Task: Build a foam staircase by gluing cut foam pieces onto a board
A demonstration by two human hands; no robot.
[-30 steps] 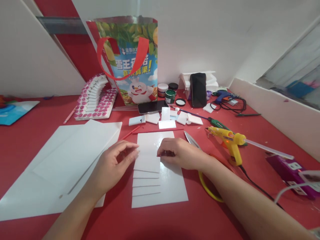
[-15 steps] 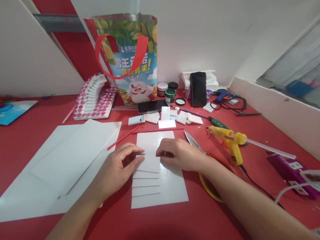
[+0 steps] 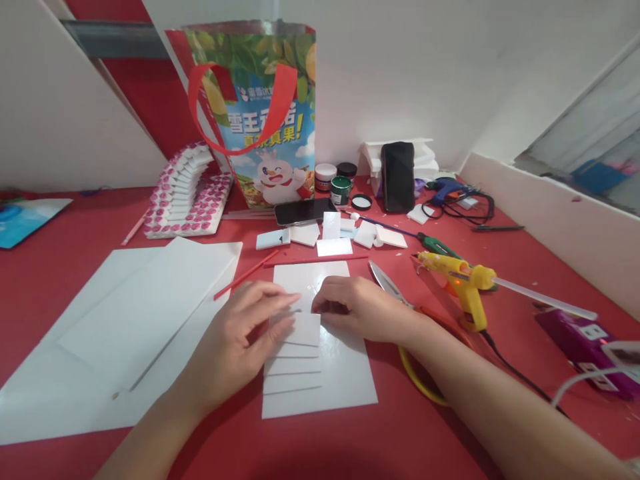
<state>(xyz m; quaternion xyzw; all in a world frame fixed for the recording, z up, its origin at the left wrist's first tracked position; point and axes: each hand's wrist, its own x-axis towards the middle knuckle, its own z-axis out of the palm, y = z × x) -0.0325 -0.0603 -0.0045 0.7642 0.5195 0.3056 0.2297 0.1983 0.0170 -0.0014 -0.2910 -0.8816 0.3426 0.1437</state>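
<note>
A white board (image 3: 345,373) lies on the red table. Along its left part, several small white rectangular pieces overlap like steps. My left hand (image 3: 240,333) reaches over the left end of the topmost piece (image 3: 303,330). Its fingers are stretched, with the thumb resting on the piece and the index finger just beyond the far edge. At that piece's far right corner, my right hand (image 3: 355,303) has its fingers curled together around the edge. Its fingertips are partly hidden.
Large white sheets (image 3: 125,320) lie at left. Scissors (image 3: 387,283) sit beneath my right forearm, near a yellow glue gun (image 3: 465,280) with its cord. Behind are red sticks (image 3: 320,260), small white offcuts (image 3: 335,247), a phone (image 3: 303,212), paint jars (image 3: 341,191) and a printed bag (image 3: 273,120).
My left hand has shifted slightly right over the topmost piece, and its fingers have straightened. The right hand keeps its place at the corner.
</note>
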